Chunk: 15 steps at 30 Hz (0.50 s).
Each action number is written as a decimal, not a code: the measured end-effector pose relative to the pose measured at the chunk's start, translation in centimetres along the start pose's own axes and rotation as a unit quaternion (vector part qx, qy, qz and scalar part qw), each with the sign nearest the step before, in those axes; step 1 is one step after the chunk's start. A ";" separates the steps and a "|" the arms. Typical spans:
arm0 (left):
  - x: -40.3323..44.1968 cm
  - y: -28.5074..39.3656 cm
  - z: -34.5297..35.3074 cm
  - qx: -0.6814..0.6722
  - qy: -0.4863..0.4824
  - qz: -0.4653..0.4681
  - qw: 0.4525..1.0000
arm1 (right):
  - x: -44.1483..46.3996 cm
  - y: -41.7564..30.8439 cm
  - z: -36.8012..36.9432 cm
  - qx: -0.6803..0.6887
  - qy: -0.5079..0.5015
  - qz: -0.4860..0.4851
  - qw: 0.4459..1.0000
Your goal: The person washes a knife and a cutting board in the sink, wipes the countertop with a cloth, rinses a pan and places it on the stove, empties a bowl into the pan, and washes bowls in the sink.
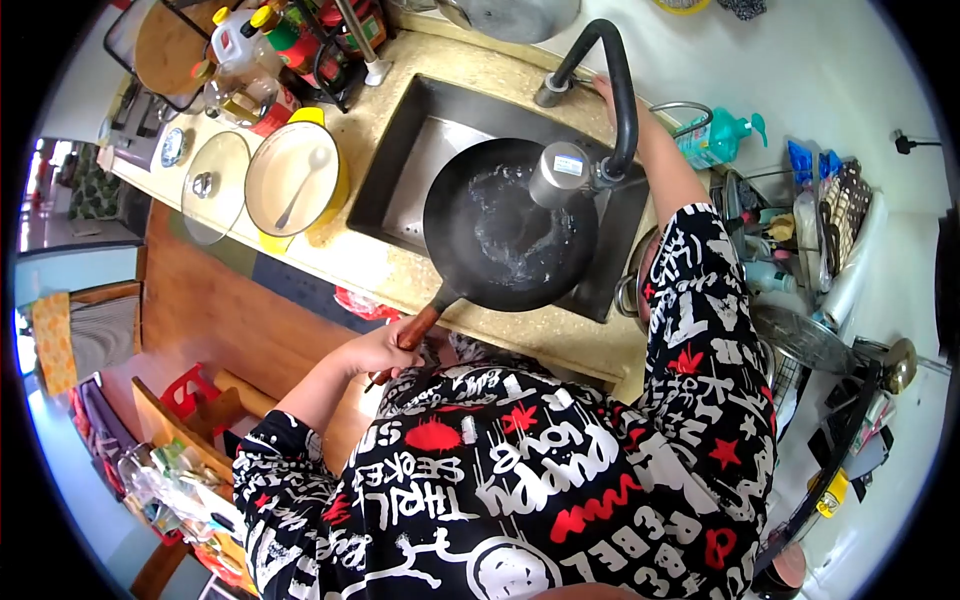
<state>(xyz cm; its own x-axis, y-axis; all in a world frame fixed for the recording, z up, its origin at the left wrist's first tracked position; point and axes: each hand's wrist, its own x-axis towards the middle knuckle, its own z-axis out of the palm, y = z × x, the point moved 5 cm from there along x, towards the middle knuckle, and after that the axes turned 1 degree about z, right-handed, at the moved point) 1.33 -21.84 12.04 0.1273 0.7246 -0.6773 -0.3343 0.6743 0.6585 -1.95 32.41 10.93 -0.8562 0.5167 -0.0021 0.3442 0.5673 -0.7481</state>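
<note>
Twelve o'clock pointed straight ahead of us. The kitchen room ran round us, with the white wall [850, 100] at two and the brown floor [200, 290] at nine. Before us the stone counter [395, 285] carried the dark sink [384, 175], and over its opening lay the black pan [510, 235], wet inside with whitish streaks. Its long axis ran from seven-thirty, at the handle, up to one-thirty. From our left hand [378, 350] the pan's bowl lay at about one-thirty. That hand was the nearer, its fingers closed round the wooden handle [425, 322] at our side of the counter.

Our right hand [606, 92] was beyond the pan, at one o'clock from it, close to the base of the black tap hose [628, 100]. The hose partly hid it, so we could not tell how open its fingers were or whether they held anything. The metal tap head [558, 180] hung above the bowl.

Between nine and ten stood the yellow pot [342, 185], a spoon [300, 195] inside; the glass lid [225, 170] lay just past it. At two was the green soap bottle [712, 142].
</note>
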 end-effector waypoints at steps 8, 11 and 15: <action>0.4 -2.6 -0.7 -0.013 0.012 0.016 1.000 | 0.5 0.9 0.2 -0.001 -0.091 0.057 0.994; 0.0 -2.6 -0.5 -0.023 -0.001 0.008 1.000 | 0.8 1.8 0.4 0.001 -0.070 0.057 0.996; 0.1 -3.7 -0.5 -0.033 -0.003 -0.001 0.999 | -1.1 -1.5 0.0 0.113 -0.064 0.097 0.987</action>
<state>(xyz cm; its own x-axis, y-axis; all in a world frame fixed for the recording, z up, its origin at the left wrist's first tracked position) 2.13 -24.35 9.35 0.1331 0.7246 -0.6762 -0.3956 0.6644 0.6341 -1.59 30.97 12.06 -0.8287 0.5089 -0.2329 0.4246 0.3004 -0.8541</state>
